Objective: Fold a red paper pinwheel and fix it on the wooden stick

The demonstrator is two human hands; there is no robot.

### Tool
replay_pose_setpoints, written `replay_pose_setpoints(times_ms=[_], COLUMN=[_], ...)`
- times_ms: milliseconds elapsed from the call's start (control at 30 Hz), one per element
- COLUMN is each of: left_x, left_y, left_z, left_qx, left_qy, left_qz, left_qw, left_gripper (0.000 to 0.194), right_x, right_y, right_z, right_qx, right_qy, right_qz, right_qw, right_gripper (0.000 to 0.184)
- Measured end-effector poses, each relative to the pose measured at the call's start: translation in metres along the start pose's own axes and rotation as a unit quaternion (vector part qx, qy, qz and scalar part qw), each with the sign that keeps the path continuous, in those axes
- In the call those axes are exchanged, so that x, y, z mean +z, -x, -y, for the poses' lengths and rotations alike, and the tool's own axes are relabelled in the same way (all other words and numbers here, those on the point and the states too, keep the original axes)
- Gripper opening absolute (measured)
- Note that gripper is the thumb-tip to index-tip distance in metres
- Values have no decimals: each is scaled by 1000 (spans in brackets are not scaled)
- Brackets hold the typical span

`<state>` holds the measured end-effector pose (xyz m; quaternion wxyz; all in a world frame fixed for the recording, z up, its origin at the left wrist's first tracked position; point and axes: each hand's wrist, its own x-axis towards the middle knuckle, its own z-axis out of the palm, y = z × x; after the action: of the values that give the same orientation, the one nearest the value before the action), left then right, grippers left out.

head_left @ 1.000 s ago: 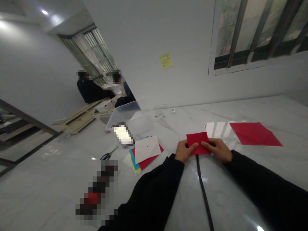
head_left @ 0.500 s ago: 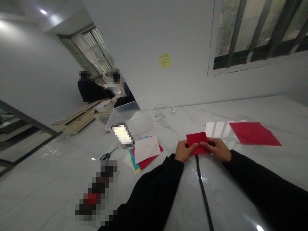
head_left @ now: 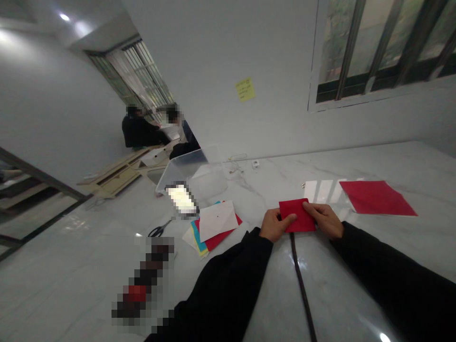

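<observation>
A small red piece of folded paper [head_left: 296, 217] is held between both hands above the marble-patterned table. My left hand [head_left: 273, 225] grips its left edge, thumb on the front face and fingers behind. My right hand [head_left: 326, 220] pinches the upper right part, with its thumb near the top edge and its other fingers partly hidden. A larger red sheet [head_left: 377, 198] lies flat on the table to the right. To the left is a stack of paper, with a white sheet [head_left: 218, 221] on top and red, blue and yellow sheets beneath.
Black-handled scissors [head_left: 156, 231] lie left of the stack, near a blurred lit device [head_left: 181, 198]. A clear plastic bin [head_left: 178, 164] stands behind. A dark strap [head_left: 301, 280] hangs below the paper. Two people [head_left: 142, 128] sit in the background.
The red paper has shifted slightly right and down. My right thumb has moved from the paper's middle to near its upper right edge, while my left hand keeps its hold.
</observation>
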<state>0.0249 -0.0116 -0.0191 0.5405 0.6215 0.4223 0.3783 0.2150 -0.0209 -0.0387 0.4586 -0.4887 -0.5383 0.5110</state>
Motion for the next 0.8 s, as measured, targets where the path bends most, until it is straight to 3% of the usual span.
replay_pose_setpoints(times_ms=[333,500,800], left_x=[-1,-2,-5], left_y=[0,-2,-11], left_z=[-2,-2,10], left_qx=[-8,-6,-18], left_qy=[24,79,126], left_qz=[-1,-45,-110], left_qw=[1000,996,986], left_gripper=[44,43,44], right_x=[0,-1,-1], right_y=[-1,0,-1], right_z=[-1,7,1], right_qx=[-13,-24,-27], right_qy=[-20,26,80], right_qz=[-8,69,68], right_qw=[1000,997,994], right_gripper=[61,52,54])
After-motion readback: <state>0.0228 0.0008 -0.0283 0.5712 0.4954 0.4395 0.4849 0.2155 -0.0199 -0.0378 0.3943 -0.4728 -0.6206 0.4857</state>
